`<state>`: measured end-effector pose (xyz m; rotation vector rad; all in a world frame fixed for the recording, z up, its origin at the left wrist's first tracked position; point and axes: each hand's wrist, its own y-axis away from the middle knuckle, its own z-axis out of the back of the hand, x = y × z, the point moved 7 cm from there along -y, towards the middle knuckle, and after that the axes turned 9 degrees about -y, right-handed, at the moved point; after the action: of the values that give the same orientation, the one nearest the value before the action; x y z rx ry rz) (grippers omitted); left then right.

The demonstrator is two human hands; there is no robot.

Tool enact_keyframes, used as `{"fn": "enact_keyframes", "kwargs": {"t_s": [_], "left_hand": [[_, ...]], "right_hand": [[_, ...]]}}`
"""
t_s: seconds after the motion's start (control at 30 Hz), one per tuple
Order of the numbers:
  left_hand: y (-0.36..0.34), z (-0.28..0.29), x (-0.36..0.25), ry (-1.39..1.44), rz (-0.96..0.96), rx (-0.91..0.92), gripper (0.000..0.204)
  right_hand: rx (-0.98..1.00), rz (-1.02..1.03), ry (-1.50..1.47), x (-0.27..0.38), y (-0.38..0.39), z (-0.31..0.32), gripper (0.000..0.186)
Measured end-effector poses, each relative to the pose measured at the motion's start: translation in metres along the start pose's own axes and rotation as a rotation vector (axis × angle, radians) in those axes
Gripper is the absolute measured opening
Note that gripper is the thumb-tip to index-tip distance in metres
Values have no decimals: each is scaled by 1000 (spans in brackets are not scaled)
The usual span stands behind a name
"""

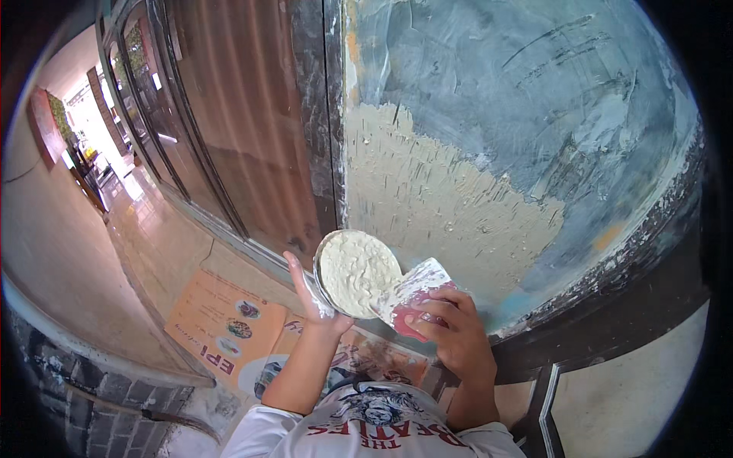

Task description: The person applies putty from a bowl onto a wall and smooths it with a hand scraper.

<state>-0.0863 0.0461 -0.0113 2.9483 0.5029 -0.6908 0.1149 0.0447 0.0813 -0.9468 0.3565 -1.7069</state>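
Observation:
A round bowl of cream-coloured putty (357,271) rests in my left hand (309,294), which grips it from the left side and below. White smears mark that palm. Between the bent fingers of my right hand (452,324) is a flat red scraper (412,301), its blade coated with white putty. The blade's edge meets the bowl's right rim. Ahead stands a blue-grey wall (489,76); a rough cream layer of putty (427,198) covers its lower left part.
Left of the wall is a dark wooden frame with a brown panel (237,99). An orange printed banner (221,324) lies on the floor below. Dark grey bricks (99,416) show at lower left. A bright passage (130,191) runs off at far left.

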Motion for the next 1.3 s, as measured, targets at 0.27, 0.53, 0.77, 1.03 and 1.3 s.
{"fn": "enact_keyframes", "kwargs": {"t_s": [0.27, 0.53, 0.77, 1.03, 1.3], "left_hand": [[6, -10, 7, 108, 27, 115, 106], [8, -13, 25, 137, 70, 111, 105], [4, -13, 46, 165, 155, 166, 110], [-5, 12, 31, 224, 124, 76, 110], [-19, 53, -11, 245, 3, 35, 105]], "right_hand": [[-186, 25, -73, -18, 11, 16, 33], [-671, -375, -655, -80, 57, 19, 10], [-842, -546, -589, -107, 87, 18, 21], [-844, -632, -700, -125, 84, -6, 25], [-617, -516, -330, -95, 5, 0, 22]]}}
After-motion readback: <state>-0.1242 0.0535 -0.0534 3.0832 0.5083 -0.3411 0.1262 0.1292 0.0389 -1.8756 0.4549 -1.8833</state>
